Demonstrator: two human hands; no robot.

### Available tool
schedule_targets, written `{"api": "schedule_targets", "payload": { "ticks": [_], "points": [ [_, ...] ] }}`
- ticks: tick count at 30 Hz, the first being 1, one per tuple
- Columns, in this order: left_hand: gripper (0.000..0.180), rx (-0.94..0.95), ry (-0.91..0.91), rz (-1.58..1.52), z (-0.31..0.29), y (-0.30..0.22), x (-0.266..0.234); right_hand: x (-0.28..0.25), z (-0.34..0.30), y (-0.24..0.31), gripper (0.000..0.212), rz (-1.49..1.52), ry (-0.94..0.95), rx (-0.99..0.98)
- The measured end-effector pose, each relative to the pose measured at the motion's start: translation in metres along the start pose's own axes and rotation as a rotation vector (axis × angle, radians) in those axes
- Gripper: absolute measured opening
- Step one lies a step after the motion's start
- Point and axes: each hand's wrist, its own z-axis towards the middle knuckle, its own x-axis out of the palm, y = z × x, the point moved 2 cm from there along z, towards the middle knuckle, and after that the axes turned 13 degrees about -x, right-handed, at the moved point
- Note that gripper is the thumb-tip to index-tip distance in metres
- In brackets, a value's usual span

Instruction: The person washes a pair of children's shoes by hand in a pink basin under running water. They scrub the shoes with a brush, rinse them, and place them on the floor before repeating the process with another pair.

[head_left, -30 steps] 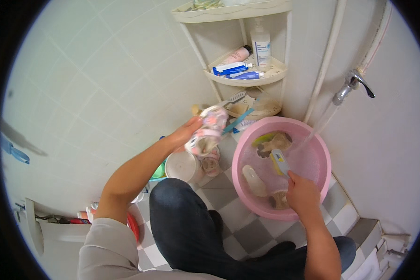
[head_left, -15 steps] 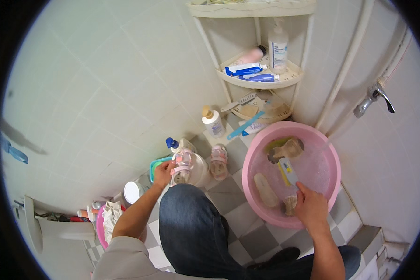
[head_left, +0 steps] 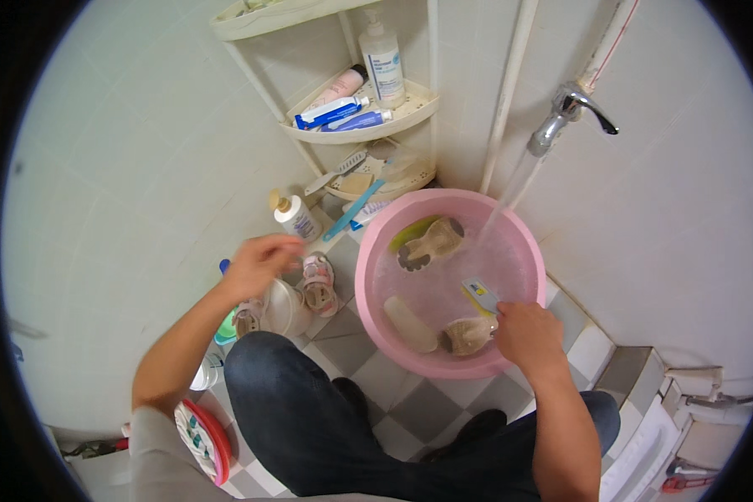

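Observation:
My right hand (head_left: pixel 529 335) grips a white and yellow scrub brush (head_left: pixel 481 296) over the pink basin (head_left: pixel 368 314). Soaking in its water are a beige shoe (head_left: pixel 433 243) near the far rim, another beige shoe (head_left: pixel 468 335) near my right hand, and a pale, long flat piece like a sole (head_left: pixel 410 324). My left hand (head_left: pixel 263 263) is raised, holding nothing, its fingers stretched rightward and slightly blurred. Below it, one pink sandal (head_left: pixel 248 318) leans by a white tub (head_left: pixel 286 309); a second pink sandal (head_left: pixel 318 286) stands nearer the basin.
From the wall tap (head_left: pixel 552 125) a stream of water falls into the basin. A corner shelf (head_left: pixel 431 105) carries tubes and bottles. A pump bottle (head_left: pixel 297 219) and a long blue brush (head_left: pixel 353 211) are beside it. My knee (head_left: pixel 268 368) lies close to the white tub.
My left hand has let go of the pink sandal by the tub and lifted away. A water stream now shows under the tap. The view has swung right; my right hand keeps the brush.

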Motion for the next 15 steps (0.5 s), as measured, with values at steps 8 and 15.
{"api": "schedule_targets", "payload": {
  "ticks": [8,15],
  "points": [
    [0.085,0.021,-0.159,0.871,0.127,-0.037,0.249,-0.002,0.002,-0.017,0.017,0.04,-0.013,-0.017],
    [0.081,-0.224,-0.029,0.041,0.151,0.066,0.306,-0.002,-0.001,-0.032,0.021,0.121,0.029,0.034]
  ]
}}
